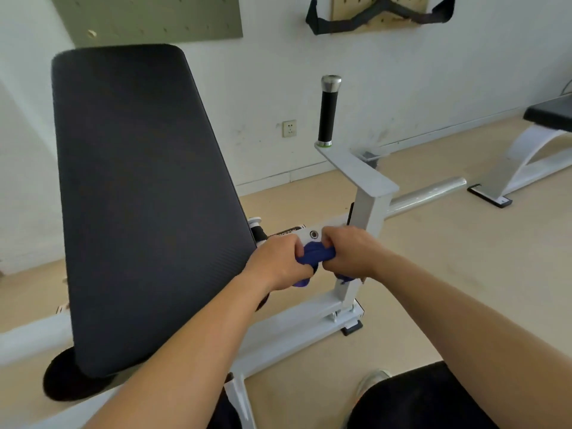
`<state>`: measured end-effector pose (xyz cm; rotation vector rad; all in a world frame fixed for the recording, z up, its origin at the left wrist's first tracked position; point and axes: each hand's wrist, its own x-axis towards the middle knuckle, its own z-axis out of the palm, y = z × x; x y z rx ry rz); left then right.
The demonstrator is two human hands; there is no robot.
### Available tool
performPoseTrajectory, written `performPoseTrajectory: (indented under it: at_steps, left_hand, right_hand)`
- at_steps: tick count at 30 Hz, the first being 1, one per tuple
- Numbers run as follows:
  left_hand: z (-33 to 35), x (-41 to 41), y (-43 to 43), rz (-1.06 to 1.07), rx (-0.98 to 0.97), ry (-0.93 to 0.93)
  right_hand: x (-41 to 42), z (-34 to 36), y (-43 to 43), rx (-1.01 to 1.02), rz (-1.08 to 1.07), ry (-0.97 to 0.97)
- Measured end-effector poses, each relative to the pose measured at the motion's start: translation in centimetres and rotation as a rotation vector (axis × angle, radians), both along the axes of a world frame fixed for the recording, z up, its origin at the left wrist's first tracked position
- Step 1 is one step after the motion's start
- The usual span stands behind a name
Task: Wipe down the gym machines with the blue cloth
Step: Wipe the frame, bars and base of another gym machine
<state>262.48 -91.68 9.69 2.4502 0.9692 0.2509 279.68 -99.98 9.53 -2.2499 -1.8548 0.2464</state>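
Note:
A blue cloth (pixel 316 254) is bunched into a tight roll between my two hands. My left hand (pixel 278 263) grips its left end and my right hand (pixel 349 253) grips its right end, with bits of blue showing below both fists. The hands hover just in front of the white steel frame (pixel 365 212) of a gym machine. That machine has a large black padded back rest (pixel 139 196) on the left and an upright black handle (pixel 328 113) with a chrome cap behind my hands.
A chrome bar (pixel 430 193) sticks out to the right of the white post. A second bench (pixel 548 119) on a white frame stands at the far right. A wall socket (pixel 289 128) and a pegboard with black straps (pixel 380 13) are on the wall. My knee (pixel 414 397) is bottom right.

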Motion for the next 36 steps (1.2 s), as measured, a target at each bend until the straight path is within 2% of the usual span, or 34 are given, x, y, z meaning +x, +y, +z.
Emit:
performPoseTrajectory:
  at_steps: [3, 8, 12, 15, 22, 28, 29, 33, 36]
  left_hand:
    - [2.3, -0.2, -1.4, -0.083, -0.168, -0.039]
    - [6.0, 2.3, -3.8, -0.143, -0.144, -0.105]
    - [8.1, 5.5, -4.5, -0.158, -0.145, -0.155]
    - [8.8, 8.3, -3.6, -0.118, -0.142, -0.241]
    - [8.8, 13.5, -0.1, -0.025, 0.084, -0.419]
    - [5.7, 15.9, 0.4, 0.223, 0.294, -0.260]
    - [5.1, 16.2, -0.2, 0.232, 0.277, -0.267]
    - [3.7, 17.4, -2.1, 0.173, 0.016, -0.352]
    - [3.8, 18.4, -1.8, 0.219, -0.142, -0.386]
  right_hand:
    - [0.5, 2.9, -3.4, -0.037, 0.028, 0.054]
    - [2.0, 7.3, -7.1, -0.025, 0.033, 0.061]
    - [4.5, 9.7, -8.7, 0.094, -0.016, 0.038]
    - [7.0, 10.7, -8.2, 0.129, -0.008, 0.105]
    - [13.2, 12.1, -3.0, 0.163, -0.070, 0.009]
    - [14.5, 7.9, -0.8, 0.270, -0.154, -0.053]
    - [14.2, 7.0, -0.9, 0.294, -0.159, -0.003]
    - [13.1, 5.2, -0.5, 0.297, -0.195, 0.421]
    - [13.4, 5.5, 1.2, 0.268, -0.192, 0.470]
